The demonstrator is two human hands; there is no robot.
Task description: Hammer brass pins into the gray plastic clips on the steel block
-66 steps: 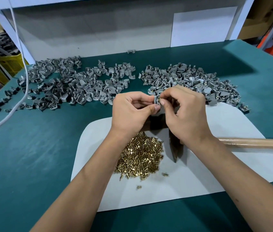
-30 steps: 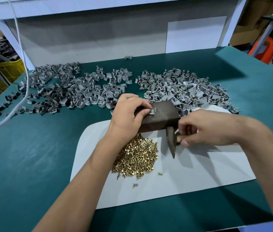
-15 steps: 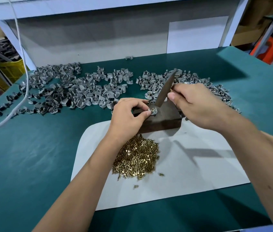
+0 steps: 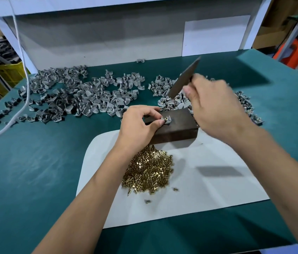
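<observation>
Gray clip (image 4: 167, 119) is pinched on the steel block (image 4: 176, 128) by left hand (image 4: 139, 126). Hammer (image 4: 184, 78) is gripped raised by right hand (image 4: 216, 109).

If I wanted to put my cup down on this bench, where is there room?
Free: the green mat left of the white sheet, and the sheet's right half beyond the brass pins. Crowded: the gray clips along the back, around the steel block.

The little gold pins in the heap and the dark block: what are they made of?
Heap of small gold pins: apparently brass, yellow and shiny with bright glints. Dark rectangular block: probably steel, dull brown-grey with sharp edges, though the look leaves it open.
</observation>
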